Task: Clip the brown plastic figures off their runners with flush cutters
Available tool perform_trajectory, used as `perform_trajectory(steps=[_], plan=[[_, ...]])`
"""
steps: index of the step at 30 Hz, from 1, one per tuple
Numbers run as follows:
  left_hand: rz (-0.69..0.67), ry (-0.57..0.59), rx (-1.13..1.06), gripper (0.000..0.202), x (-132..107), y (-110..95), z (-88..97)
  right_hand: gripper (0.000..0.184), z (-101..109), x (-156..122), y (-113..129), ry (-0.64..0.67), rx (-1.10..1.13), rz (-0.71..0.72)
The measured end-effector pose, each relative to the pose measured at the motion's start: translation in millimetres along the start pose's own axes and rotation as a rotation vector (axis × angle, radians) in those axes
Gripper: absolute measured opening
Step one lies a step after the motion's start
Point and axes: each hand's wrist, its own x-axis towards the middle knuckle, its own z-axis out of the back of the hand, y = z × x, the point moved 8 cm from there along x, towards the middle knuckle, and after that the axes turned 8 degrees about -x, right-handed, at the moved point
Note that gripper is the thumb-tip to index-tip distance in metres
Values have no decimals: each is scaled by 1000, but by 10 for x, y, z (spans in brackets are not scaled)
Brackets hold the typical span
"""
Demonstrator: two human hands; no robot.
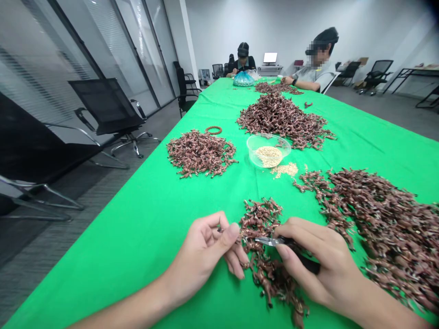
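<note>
I'm seeing my right hand [325, 260] gripping black-handled pliers [274, 241], their tips reaching into a heap of copper-brown charms [264, 269] near the front edge of the green tabletop [144, 256]. My left hand [200, 258] is curling against the heap, but I cannot tell whether it's gripping anything.

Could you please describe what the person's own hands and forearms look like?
The left hand and right hand are bare, with no gloves or rings. The left forearm and right forearm show no sleeve, watch or band.
</note>
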Motion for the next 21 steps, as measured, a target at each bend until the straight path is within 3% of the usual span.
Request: perform_trajectory(steps=[17,21], plan=[[-1,10,14,36,-5,-4,-25,10,-65,-34,-28,59,27,-17],[11,12,62,29,-19,-21,-47,13,-73,-51,-35,61,14,-17]])
